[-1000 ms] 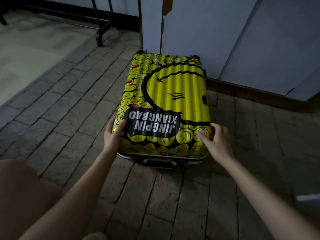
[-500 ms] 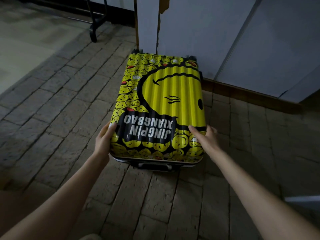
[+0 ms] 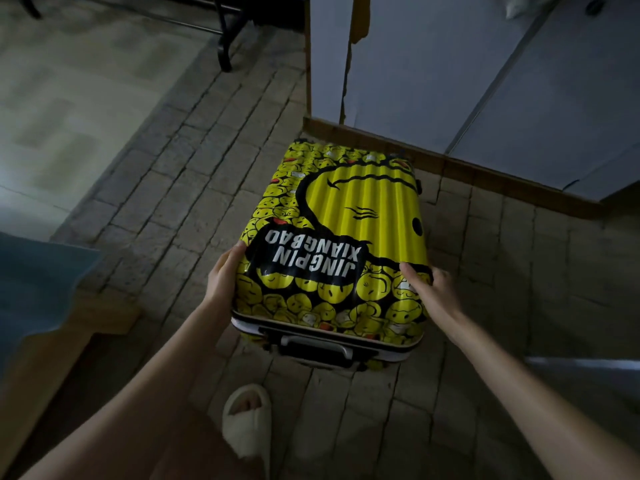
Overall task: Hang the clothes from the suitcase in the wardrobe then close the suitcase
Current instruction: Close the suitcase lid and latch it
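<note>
Yellow ribbed hard-shell suitcase with smiley print [image 3: 341, 251] lies flat and shut on the brick-patterned floor [image 3: 166, 209], near the pale wardrobe doors [image 3: 433, 64] — both hands on it.

Left hand [image 3: 221, 282] cups the side edge, fingers curled under; right hand [image 3: 427, 289] rests on the lid's corner, fingers spread flat, gripping nothing. Best advice — keep 2 hands level, find the zip or latch before lifting.
</note>
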